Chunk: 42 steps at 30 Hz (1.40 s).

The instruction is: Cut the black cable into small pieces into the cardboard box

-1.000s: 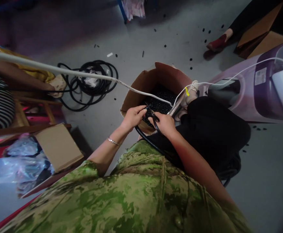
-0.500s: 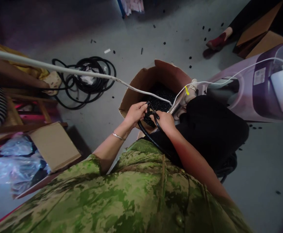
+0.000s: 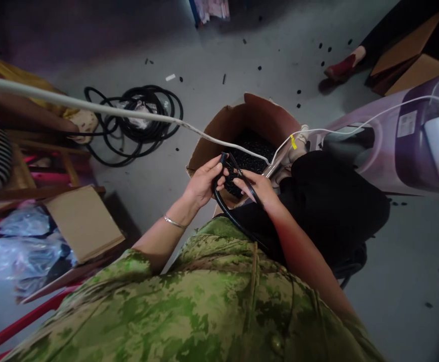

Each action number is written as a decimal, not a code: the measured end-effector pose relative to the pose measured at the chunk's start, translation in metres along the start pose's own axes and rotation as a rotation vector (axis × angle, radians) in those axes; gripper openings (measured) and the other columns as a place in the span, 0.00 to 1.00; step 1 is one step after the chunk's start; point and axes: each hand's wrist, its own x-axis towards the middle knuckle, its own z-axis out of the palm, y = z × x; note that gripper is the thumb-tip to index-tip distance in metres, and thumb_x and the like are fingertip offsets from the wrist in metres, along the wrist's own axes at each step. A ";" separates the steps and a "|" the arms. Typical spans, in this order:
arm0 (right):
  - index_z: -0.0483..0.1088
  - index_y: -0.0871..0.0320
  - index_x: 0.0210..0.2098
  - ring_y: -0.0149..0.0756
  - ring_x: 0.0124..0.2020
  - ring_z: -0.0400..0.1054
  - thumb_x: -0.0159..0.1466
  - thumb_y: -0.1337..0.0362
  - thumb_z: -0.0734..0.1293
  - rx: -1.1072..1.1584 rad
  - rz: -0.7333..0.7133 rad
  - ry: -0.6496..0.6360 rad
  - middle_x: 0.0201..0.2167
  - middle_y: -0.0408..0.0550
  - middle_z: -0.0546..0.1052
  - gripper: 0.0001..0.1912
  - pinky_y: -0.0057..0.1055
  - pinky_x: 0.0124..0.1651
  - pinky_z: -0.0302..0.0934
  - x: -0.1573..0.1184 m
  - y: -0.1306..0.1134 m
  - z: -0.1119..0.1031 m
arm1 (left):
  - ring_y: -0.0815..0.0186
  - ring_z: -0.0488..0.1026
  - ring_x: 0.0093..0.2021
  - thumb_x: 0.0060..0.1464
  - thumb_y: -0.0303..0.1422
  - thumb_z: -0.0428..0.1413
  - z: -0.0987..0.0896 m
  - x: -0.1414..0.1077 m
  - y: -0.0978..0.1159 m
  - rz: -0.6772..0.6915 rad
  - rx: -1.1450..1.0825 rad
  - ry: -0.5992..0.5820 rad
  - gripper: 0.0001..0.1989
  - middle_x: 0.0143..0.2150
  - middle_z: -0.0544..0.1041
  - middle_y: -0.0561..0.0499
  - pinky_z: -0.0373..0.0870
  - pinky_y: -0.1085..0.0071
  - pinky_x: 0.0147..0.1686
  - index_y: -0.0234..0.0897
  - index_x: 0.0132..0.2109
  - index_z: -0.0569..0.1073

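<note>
My left hand (image 3: 203, 182) grips a black corrugated tube (image 3: 225, 207) near its end, which points up between thumb and fingers. The tube curves down toward my lap. In my right hand (image 3: 259, 187) is what looks like a pair of black-handled scissors (image 3: 238, 170), the handle loop across the fingers and the tip beside the tube end. Exactly how the blades stand cannot be made out. Both hands are over the near rim of an open cardboard box (image 3: 213, 131), which has many small black pieces (image 3: 251, 155) inside.
A white cord (image 3: 136, 114) crosses above the box to a purple-and-white machine (image 3: 385, 130) at right. A coil of black tubing (image 3: 140, 136) lies on the floor at left, near another person's foot (image 3: 84, 124). Another person's red shoe (image 3: 342, 68) is at upper right. Black bits are scattered around.
My left hand has turned and opened out slightly, lifting the tube end more upright. The right hand's tool has swung a little apart from it. The view has shifted slightly.
</note>
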 end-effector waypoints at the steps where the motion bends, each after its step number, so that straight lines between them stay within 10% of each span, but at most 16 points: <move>1: 0.73 0.45 0.54 0.38 0.43 0.76 0.62 0.49 0.67 0.008 -0.024 -0.001 0.44 0.40 0.80 0.22 0.35 0.49 0.68 0.000 0.000 0.000 | 0.77 0.61 0.20 0.50 0.35 0.65 0.001 -0.001 -0.001 0.002 0.012 0.006 0.24 0.28 0.73 0.54 0.56 0.79 0.17 0.35 0.54 0.71; 9: 0.71 0.48 0.56 0.40 0.50 0.72 0.63 0.50 0.67 -0.166 -0.050 -0.067 0.48 0.44 0.79 0.23 0.34 0.53 0.64 -0.002 -0.013 -0.007 | 0.79 0.58 0.18 0.53 0.39 0.62 0.006 -0.006 -0.008 0.081 0.153 0.068 0.14 0.27 0.72 0.56 0.53 0.82 0.16 0.36 0.38 0.66; 42: 0.77 0.49 0.46 0.41 0.41 0.75 0.63 0.47 0.65 -0.516 0.031 -0.124 0.38 0.46 0.82 0.19 0.30 0.42 0.63 -0.008 -0.027 -0.009 | 0.79 0.57 0.17 0.46 0.37 0.64 -0.015 0.004 -0.015 0.048 0.308 0.075 0.13 0.25 0.72 0.55 0.51 0.80 0.15 0.34 0.36 0.72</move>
